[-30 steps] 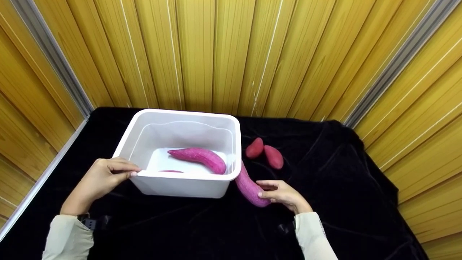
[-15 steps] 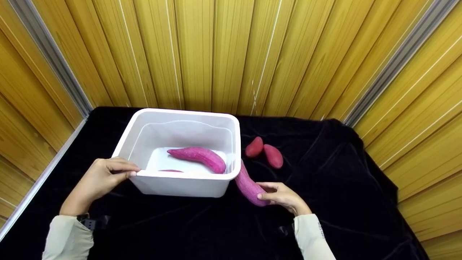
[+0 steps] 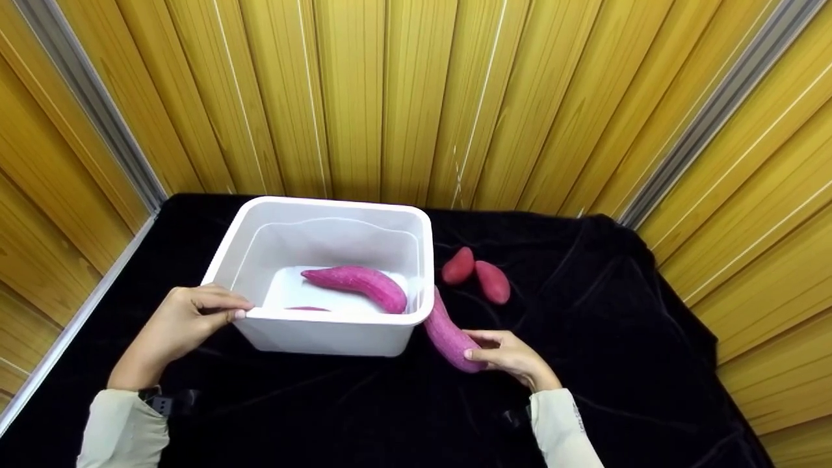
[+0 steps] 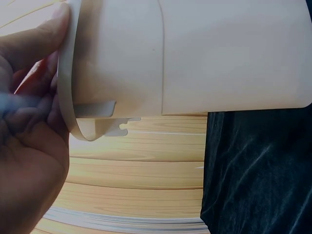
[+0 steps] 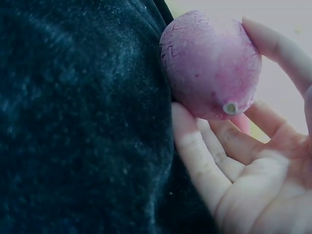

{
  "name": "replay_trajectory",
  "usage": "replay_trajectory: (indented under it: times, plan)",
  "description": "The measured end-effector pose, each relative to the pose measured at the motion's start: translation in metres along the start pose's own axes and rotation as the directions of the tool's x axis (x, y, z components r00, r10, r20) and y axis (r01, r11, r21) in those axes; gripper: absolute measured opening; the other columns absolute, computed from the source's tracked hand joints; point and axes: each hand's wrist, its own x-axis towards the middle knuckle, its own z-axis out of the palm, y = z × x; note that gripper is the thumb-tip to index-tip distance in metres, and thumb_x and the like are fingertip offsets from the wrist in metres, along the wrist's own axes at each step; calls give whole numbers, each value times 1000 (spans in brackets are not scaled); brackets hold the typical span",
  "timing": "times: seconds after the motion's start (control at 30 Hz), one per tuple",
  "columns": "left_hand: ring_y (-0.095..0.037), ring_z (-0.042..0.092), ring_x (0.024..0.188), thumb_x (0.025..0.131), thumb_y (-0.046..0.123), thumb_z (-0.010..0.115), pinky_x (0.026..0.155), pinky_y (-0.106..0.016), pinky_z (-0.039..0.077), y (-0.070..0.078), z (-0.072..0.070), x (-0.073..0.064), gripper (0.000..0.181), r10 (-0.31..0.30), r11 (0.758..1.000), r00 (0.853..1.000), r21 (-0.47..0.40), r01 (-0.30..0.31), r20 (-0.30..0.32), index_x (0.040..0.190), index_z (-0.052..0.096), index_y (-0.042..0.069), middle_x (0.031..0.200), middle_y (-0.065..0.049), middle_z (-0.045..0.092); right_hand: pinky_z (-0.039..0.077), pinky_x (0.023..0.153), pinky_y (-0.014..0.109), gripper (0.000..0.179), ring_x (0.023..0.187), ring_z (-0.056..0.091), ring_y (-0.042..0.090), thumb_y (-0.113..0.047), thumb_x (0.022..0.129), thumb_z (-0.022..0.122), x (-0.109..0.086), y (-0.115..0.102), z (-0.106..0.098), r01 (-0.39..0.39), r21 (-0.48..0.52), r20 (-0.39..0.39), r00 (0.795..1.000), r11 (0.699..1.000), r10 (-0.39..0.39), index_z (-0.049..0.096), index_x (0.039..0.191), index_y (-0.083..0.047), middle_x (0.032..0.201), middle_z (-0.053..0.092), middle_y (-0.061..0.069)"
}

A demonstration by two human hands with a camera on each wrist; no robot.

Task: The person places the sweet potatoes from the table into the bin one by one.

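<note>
My left hand (image 3: 188, 322) pinches the near-left corner of the rim of a white plastic bin (image 3: 331, 337); the left wrist view shows the thumb and fingers on either side of this rim. Beside the bin's right wall lies a long, curved purple sweet potato (image 3: 450, 338), its far end hidden behind the bin. My right hand (image 3: 513, 357) holds its near end between thumb and fingers. In the right wrist view the sweet potato's blunt end (image 5: 209, 63) touches the dark cloth. Inside the bin rests another purple sweet potato (image 3: 361, 284), with a sliver of a pink thing (image 3: 309, 308) near the front wall.
Two small red oval pieces (image 3: 493, 282) lie close together right of the bin. Black velvet cloth (image 3: 617, 364) covers the table. Yellow wood-patterned walls (image 3: 416, 97) stand behind and on both sides.
My right hand's fingers settle slightly further around the sweet potato's near end. The bin, the left hand and the other pieces stay in place.
</note>
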Motion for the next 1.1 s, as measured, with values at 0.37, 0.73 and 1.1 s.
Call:
replay_trajectory:
  times: [0.37, 0.73, 1.1]
  plan:
    - [8, 60, 82, 73, -6, 78, 75, -3, 45, -1, 0, -1, 18, -1, 1000, 1000, -6, 1, -5, 84, 78, 8, 82, -3, 75, 56, 85, 31, 61, 102, 63, 16, -16, 84, 74, 0, 1, 1, 4, 21, 2, 1000, 1000, -4, 49, 136, 4, 127, 60, 18]
    - [9, 59, 83, 73, -3, 79, 77, -2, 44, 0, 1, 0, 14, -8, 1000, 1000, -17, 8, -10, 84, 78, 6, 83, -6, 75, 56, 84, 32, 60, 102, 63, 16, -19, 83, 75, 1, 3, -1, 13, -31, -19, 1000, 999, -13, 52, 135, 1, 129, 60, 19]
    - [9, 59, 84, 72, -8, 77, 77, -2, 44, -1, 2, 0, 17, 7, 1000, 1000, -25, -7, -15, 83, 78, 6, 83, -5, 75, 56, 79, 29, 59, 97, 64, 13, -19, 83, 75, -1, 3, 3, 22, -56, -48, 999, 998, -24, 53, 134, 1, 126, 62, 18]
